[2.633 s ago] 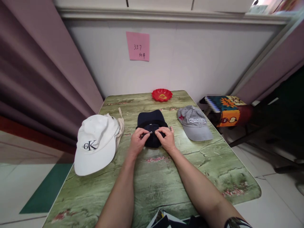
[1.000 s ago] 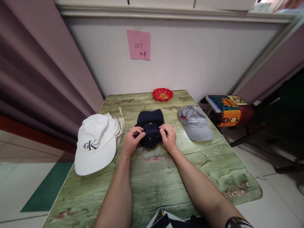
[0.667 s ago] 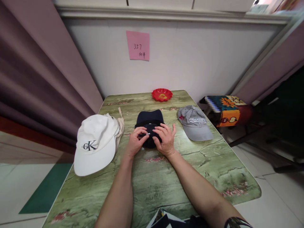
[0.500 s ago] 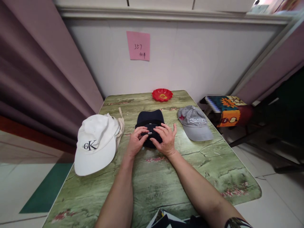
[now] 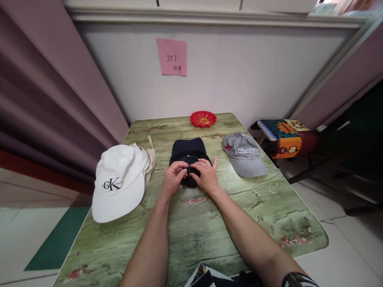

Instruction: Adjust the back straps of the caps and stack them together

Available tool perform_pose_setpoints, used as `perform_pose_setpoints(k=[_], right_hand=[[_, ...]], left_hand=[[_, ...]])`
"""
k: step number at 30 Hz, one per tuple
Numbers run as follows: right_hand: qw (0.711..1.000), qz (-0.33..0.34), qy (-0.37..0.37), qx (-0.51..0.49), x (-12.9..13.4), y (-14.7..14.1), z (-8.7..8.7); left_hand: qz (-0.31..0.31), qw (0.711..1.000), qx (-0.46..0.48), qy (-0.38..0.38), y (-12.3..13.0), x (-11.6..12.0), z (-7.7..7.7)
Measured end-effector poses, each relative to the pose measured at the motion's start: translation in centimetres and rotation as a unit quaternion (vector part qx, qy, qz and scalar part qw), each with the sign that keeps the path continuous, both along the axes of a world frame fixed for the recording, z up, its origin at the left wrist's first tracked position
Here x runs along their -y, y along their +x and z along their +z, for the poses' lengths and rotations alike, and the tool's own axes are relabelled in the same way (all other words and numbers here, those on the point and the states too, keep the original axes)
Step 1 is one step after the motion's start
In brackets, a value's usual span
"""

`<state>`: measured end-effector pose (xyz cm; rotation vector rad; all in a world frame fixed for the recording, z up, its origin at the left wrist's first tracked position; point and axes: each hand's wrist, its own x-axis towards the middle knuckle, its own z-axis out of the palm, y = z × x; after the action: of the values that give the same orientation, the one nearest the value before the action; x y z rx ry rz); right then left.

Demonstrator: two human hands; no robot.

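A dark navy baseball cap (image 5: 189, 147) lies in the middle of the table, its brim pointing away from me. Both hands are at its near side, over the back strap. My left hand (image 5: 173, 176) pinches the strap between thumb and fingers. From the other side my right hand (image 5: 206, 175) grips the same strap, its little finger raised. The fingertips almost meet, and the small part between them is mostly hidden. To the left sits a white cap (image 5: 118, 165) with black letters, on top of beige cloth (image 5: 150, 159). A grey cap (image 5: 243, 153) with white lettering rests at the right.
A red scalloped dish (image 5: 203, 119) stands near the far edge of the green wood-patterned table (image 5: 197, 235). Behind it is a white wall with a pink note (image 5: 171, 57). A stool with a colourful cover (image 5: 289, 137) is beyond the table's right edge, and a purple curtain hangs left.
My hands have drawn closer together at the cap's back strap, the right one shifting left. A small shiny piece seen there before is now covered. The view has shifted slightly.
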<state>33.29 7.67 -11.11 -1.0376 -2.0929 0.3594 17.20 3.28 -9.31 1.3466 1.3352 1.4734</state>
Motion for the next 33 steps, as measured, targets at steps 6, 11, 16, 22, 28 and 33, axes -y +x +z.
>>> perform_pose_setpoints(k=[6, 11, 16, 22, 28, 33], right_hand=[[1.0, -0.009, -0.011, -0.017, 0.3, -0.2, 0.4], [0.998, -0.021, -0.008, -0.054, 0.3, -0.1, 0.7], [0.993, -0.012, -0.045, -0.112, -0.2, 0.2, 0.4], [0.983, -0.009, -0.097, -0.155, -1.0, 0.2, -0.3], [0.985, 0.008, -0.086, -0.151, -1.1, 0.2, -0.3], [0.984, 0.031, -0.08, -0.156, -1.0, 0.3, 0.0]], left_hand=[[0.005, 1.0, 0.008, -0.015, 0.4, 0.1, 0.3], [0.067, 0.998, 0.006, -0.011, 0.5, 0.1, 0.6], [0.151, 0.988, 0.036, 0.012, 0.4, -0.2, 0.3], [0.155, 0.986, 0.056, 0.008, 0.8, -0.1, 0.6], [0.1, 0.989, 0.088, -0.069, 1.1, -0.3, 0.3], [0.092, 0.987, 0.115, -0.066, 1.1, -0.4, -0.1]])
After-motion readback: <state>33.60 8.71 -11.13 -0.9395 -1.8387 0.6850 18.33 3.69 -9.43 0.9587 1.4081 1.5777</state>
